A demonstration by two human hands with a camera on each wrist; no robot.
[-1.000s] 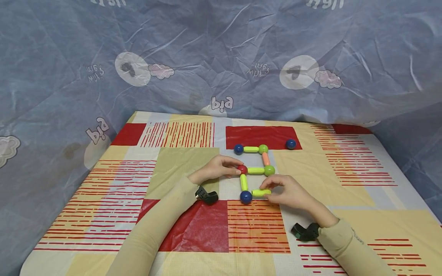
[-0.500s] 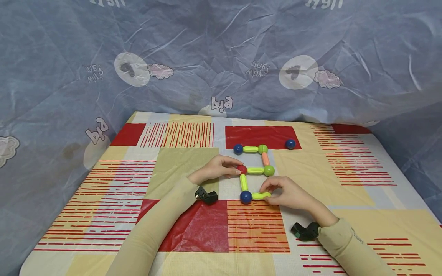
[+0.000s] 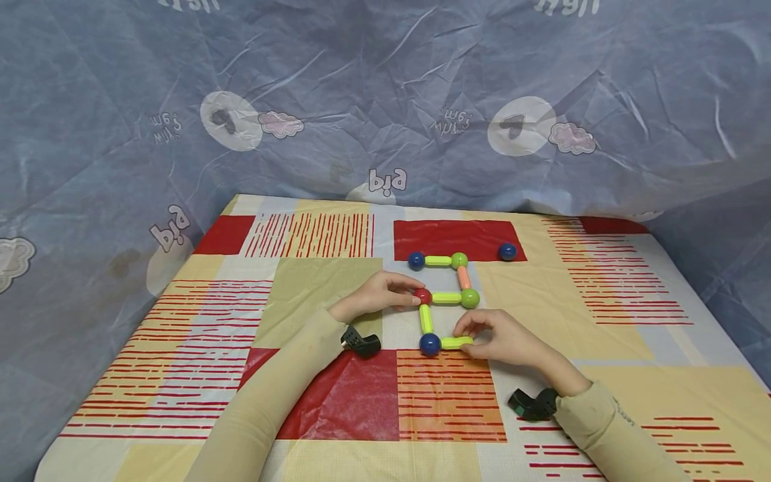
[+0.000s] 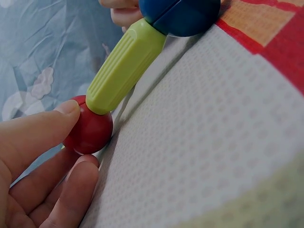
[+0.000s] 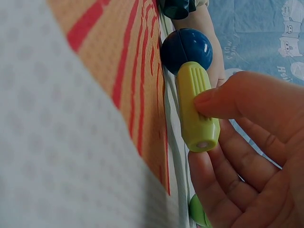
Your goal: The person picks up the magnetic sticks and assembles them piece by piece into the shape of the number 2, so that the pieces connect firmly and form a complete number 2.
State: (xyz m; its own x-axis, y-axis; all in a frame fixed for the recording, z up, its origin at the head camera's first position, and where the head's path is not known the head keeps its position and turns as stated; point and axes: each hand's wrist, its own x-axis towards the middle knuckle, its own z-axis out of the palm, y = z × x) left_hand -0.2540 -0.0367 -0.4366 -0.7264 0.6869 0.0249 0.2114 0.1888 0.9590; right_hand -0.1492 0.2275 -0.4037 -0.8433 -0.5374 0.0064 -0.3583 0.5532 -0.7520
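A chain of magnetic balls and sticks lies on the cloth. My left hand (image 3: 382, 293) pinches its red ball (image 4: 92, 130) between thumb and fingers. From that ball a yellow-green stick (image 4: 126, 66) runs to the near blue ball (image 3: 430, 344), and another stick (image 3: 446, 298) runs right to a green ball (image 3: 470, 298). My right hand (image 3: 500, 338) holds a yellow-green magnetic stick (image 5: 197, 109) by thumb and fingertips. One end of it meets the near blue ball; its free end shows a small metal tip in the right wrist view.
Beyond the hands, an orange stick (image 3: 463, 278) joins the green ball to a farther green ball (image 3: 460, 260). From there a yellow-green stick (image 3: 438, 261) leads to a blue ball (image 3: 416, 261). A loose blue ball (image 3: 507, 252) sits at the back right. A patterned cloth (image 3: 325, 402) covers the table.
The stick in my right hand has moved slightly toward me, and its end now lines up with and meets the near blue ball. My left hand stays on the red ball.
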